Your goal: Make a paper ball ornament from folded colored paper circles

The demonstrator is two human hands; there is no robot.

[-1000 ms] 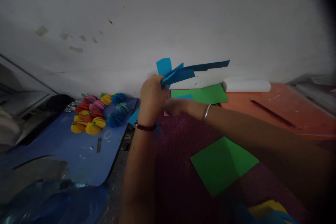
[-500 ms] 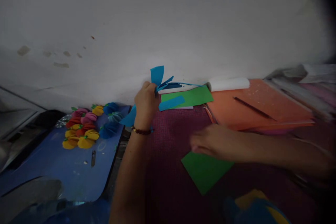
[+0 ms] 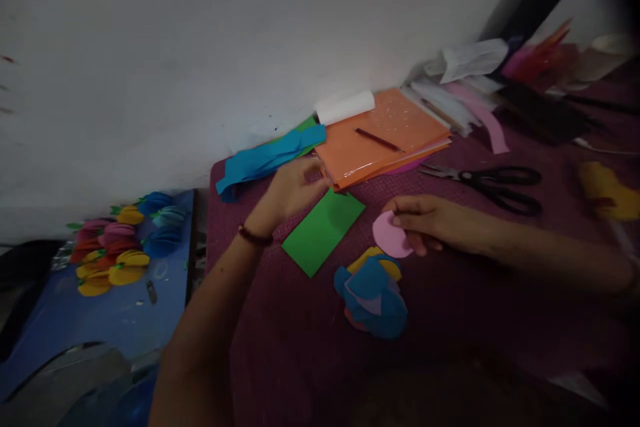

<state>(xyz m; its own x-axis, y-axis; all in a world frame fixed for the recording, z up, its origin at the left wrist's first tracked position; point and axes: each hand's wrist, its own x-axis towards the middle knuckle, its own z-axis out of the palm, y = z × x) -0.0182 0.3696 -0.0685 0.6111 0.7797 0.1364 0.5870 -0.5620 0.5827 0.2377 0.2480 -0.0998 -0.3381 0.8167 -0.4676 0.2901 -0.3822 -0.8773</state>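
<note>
Between the thumb and fingers of my right hand [image 3: 425, 220] is a pink paper circle [image 3: 391, 235], held just above the maroon cloth. My left hand [image 3: 296, 190] hangs over the cloth with thumb and fingers apart and nothing in it. Just below its fingers lies a green paper rectangle [image 3: 323, 232]. Nearer to me is a loose pile of blue paper circles [image 3: 383, 307], with yellow, pale and pinkish pieces showing among them. Blue paper strips [image 3: 270, 155] lie beyond my left hand, by the wall, over green paper.
Black-handled scissors [image 3: 500, 181] lie beyond my right hand. A pencil [image 3: 379, 140] rests on orange sheets [image 3: 417, 123], beside a white roll [image 3: 345, 107]. Several papers crowd the back right. On a blue board [image 3: 173, 313] at left sit several colourful paper pumpkin shapes [image 3: 129, 270].
My left hand has let go of the blue strips, which now lie by the wall. My right hand now holds a pink circle. The view has swung to the right.
</note>
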